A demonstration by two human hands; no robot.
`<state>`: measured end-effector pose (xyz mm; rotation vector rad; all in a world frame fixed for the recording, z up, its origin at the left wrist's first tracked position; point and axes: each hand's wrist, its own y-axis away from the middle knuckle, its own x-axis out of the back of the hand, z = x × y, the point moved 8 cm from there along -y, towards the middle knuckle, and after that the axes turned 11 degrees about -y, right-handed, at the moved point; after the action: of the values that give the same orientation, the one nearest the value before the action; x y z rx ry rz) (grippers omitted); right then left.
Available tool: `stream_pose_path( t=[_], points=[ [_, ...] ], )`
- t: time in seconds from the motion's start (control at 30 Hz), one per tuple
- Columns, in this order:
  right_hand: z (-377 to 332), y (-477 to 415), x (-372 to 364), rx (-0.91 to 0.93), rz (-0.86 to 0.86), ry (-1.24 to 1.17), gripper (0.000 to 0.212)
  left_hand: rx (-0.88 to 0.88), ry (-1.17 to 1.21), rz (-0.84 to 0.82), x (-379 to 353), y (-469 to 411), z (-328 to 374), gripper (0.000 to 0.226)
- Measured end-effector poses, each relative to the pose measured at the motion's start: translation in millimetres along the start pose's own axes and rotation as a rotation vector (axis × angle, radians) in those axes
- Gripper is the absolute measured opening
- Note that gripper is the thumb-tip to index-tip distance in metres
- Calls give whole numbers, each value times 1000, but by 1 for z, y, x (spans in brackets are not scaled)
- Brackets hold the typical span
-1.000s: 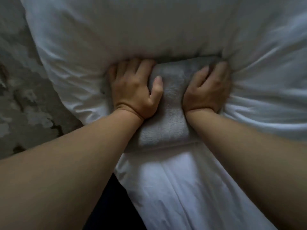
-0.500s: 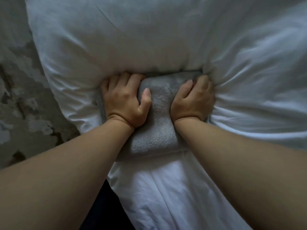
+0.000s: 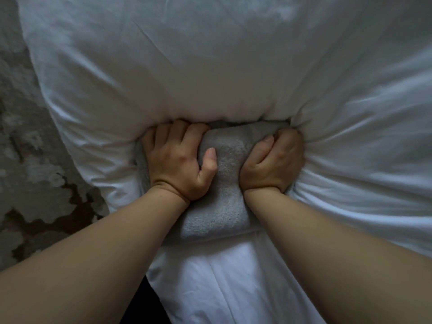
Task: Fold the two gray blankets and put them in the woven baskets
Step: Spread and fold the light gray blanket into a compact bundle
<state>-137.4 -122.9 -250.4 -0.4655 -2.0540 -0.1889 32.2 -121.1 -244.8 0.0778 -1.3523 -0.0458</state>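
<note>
Gray and fleecy, the folded blanket [image 3: 224,197] lies on the white sheet [image 3: 233,288], its far end tucked under the puffy white pillow [image 3: 187,66]. We grip it on both sides: our left hand [image 3: 177,162] curls its fingers over the far left edge, thumb on top, and our right hand [image 3: 273,164] clutches the right edge. Mottled floor [image 3: 35,160] shows at left.

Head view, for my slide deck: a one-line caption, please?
Left hand and right hand grip a folded gray blanket whose far end is under puffy white bedding, on a white sheet.
</note>
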Motion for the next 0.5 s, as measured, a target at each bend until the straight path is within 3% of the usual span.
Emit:
stream_pose_path(
  t=[0.3,0.5],
  points=[
    [-1,3,4,-14,79,-26,44,-8,16,32,0,4,-3,46],
    [-9,3,25,-79,76,-61,52,60,-47,-99,40,9,5,46]
  ],
)
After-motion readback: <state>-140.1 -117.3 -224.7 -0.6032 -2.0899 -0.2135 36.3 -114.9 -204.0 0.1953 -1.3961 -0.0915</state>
